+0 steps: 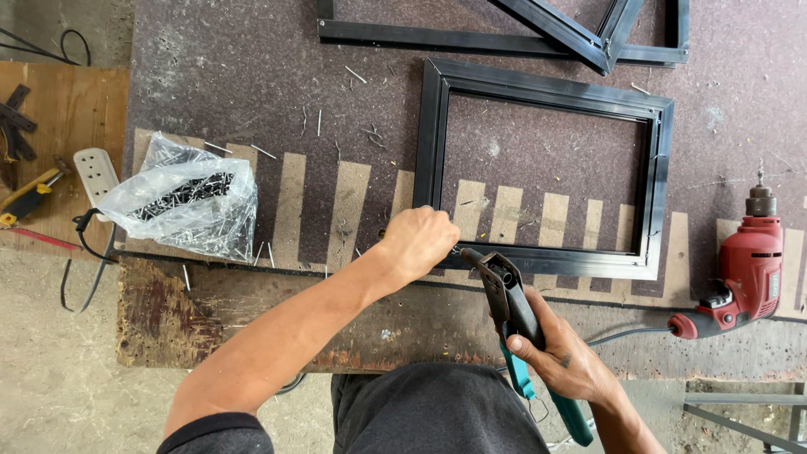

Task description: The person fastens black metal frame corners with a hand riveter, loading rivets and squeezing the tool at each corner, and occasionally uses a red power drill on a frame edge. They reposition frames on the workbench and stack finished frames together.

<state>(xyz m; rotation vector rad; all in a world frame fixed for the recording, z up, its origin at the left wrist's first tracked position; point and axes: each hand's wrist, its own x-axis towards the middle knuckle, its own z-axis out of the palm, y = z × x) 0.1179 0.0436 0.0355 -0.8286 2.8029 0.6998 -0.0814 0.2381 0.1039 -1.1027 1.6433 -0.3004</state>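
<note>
workbench [252, 101]: dark purple-brown board with pale stripes, fills most of the view, littered with loose rivet pins; big flat bed so frames lie level.
black frame [551, 172]: rectangular metal frame lying flat, centre to 2 o'clock of the view; its near-left corner sits right by my left hand, close to the bench edge, so I can reach it without leaning.
other frames [538, 29]: more black frame pieces stacked at 12 o'clock, well apart from my hands, parked out of the way.
plastic bag [189, 197]: clear bag of dark rivets at 9 o'clock of the frame, mouth open, within left-arm reach for refills.
red drill [748, 269]: on its side at 3 o'clock, bit pointing to 12, cord trailing along the bench front; set down near the frame's right end.
power strip [94, 172]: white, at 9 o'clock past the bag, hanging at the bench edge.
rivet gun [508, 307]: black head, teal handles, at 5 o'clock of my left hand; nose aims up toward the frame's bottom rail.
right hand [563, 357]: wrapped closed round the rivet gun handles, holding it ready; handles look partly spread.
left hand [418, 240]: curled knuckles-up on the frame's lower-left corner, fingers pinched tight; cannot tell if a rivet is in them, fingertips hidden.
</note>
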